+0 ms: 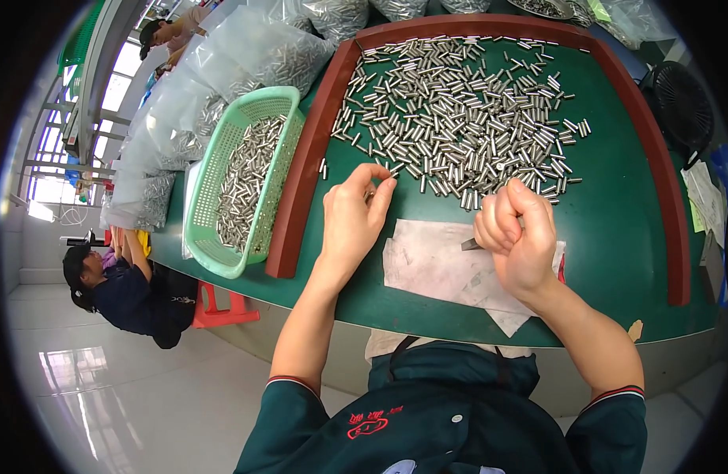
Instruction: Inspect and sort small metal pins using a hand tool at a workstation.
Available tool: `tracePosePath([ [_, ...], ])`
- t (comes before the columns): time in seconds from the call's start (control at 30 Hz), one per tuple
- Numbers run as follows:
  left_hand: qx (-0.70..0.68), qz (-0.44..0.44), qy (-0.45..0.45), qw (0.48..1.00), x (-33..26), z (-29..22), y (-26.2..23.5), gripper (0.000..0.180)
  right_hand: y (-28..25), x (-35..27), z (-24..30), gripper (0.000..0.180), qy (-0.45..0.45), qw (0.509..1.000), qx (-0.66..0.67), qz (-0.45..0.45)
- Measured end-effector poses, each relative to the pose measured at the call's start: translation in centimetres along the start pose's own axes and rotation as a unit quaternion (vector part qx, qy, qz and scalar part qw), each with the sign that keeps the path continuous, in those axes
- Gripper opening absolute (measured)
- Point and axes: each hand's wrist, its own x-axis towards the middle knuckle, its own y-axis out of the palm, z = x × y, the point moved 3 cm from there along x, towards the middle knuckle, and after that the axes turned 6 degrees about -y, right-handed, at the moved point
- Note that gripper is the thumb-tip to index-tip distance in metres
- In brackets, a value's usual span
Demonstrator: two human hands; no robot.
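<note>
Many short, shiny metal pins (pixel 459 110) lie in a loose heap on the green tabletop (pixel 597 229). At the heap's near left edge, my left hand (pixel 354 212) is closed in a pinch, with a small metal pin (pixel 394 171) at its fingertips. My right hand (pixel 520 237) is curled into a fist just below the heap. From its left side sticks out the dark grey end of a flat tool (pixel 470 245); the rest is hidden in the fingers. Beneath this hand lies a stained, whitish cloth (pixel 435 257).
A dark red raised border (pixel 645 134) frames the heap on three sides. Left of it stands a green perforated basket (pixel 202 213) of pins, beside clear bags (pixel 257 55) of metal parts. A black fan (pixel 678 110) is at right. Two people work at far left, near a red stool (pixel 226 306).
</note>
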Motion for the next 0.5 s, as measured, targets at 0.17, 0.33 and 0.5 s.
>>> tracePosePath([
  [0.17, 0.176, -0.044, 0.076, 0.981, 0.5, 0.1, 1.5, 0.013, 0.0, 0.0, 0.1, 0.041, 0.006, 1.000, 0.003, -0.006],
  [0.33, 0.124, -0.021, 0.111, 0.986, -0.2, -1.1, 1.3, 0.010, -0.1, 0.0, 0.0, 0.041, 0.005, 1.000, 0.003, -0.002],
  [0.5, -0.006, 0.148, 0.224, 0.963, -3.1, -3.1, 1.9, 0.009, 0.2, 0.1, 0.0, 0.043, 0.007, 1.000, -0.022, -0.007],
])
